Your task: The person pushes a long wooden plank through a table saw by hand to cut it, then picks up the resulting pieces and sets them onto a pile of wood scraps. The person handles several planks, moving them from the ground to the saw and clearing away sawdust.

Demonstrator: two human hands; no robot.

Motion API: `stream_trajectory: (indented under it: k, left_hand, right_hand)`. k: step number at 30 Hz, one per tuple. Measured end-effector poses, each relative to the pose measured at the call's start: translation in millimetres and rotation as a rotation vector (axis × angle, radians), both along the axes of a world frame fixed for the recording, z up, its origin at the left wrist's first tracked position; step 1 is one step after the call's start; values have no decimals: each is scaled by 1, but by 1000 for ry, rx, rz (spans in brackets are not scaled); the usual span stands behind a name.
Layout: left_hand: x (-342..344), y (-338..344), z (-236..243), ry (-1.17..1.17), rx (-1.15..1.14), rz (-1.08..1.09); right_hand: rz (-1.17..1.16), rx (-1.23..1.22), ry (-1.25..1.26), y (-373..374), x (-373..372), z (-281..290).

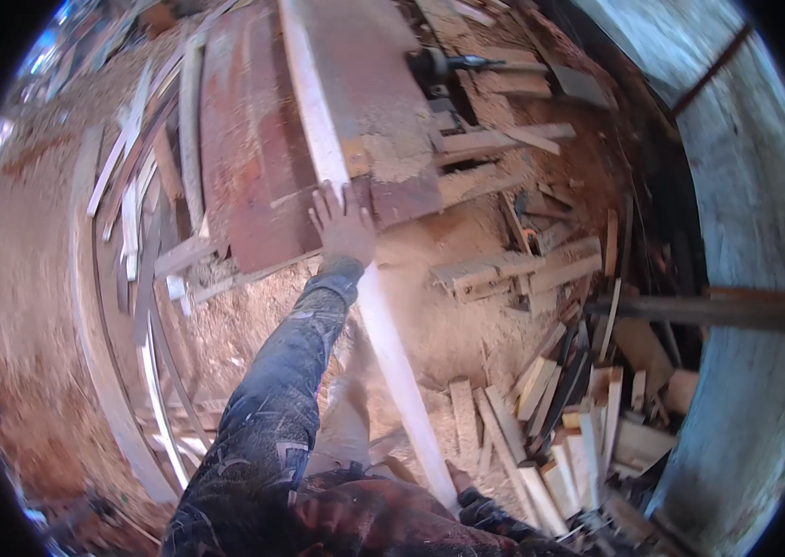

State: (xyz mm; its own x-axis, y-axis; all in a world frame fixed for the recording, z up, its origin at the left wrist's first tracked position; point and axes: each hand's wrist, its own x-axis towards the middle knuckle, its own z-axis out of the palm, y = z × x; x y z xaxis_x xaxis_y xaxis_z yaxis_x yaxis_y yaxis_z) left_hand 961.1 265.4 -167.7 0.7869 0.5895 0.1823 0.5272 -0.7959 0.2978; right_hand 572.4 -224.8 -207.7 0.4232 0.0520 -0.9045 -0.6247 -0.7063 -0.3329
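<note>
Dusty reddish panel (258, 139) | long pale wooden batten (397, 371) | left fingers (322, 205) splayed atop

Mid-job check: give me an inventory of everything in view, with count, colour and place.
Long wood strip: one, whitish, running down mid-view
Board surface: one, reddish brown, top centre, under the strip
Unclear object: one, black, board's upper right
Narrow strips: several, grey to whitish, left of board
Plank: one, tan, far left
Offcuts: many, tan to brown, right and lower right
Ground: one, brown, left and centre
Wall-like sheeting: count unclear, pale grey, far right
Bar: one, brown, across sheeting
Left sleeve: one, dark blue, lower centre
Left hand: one, bare, flat on strip
Right hand: one, partly hidden, at strip's near end
</note>
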Motion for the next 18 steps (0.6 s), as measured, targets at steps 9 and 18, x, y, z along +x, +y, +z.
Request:
stream_trajectory:
  k: [9,18]
  left_hand:
    - [11,7,4,-47,-165,-53]
    - [22,27,11,-1,-220,-19]
  right_hand:
    - [-349,66,245,-2,-4,-8]
    - [-634,81,420,12,27,-2]
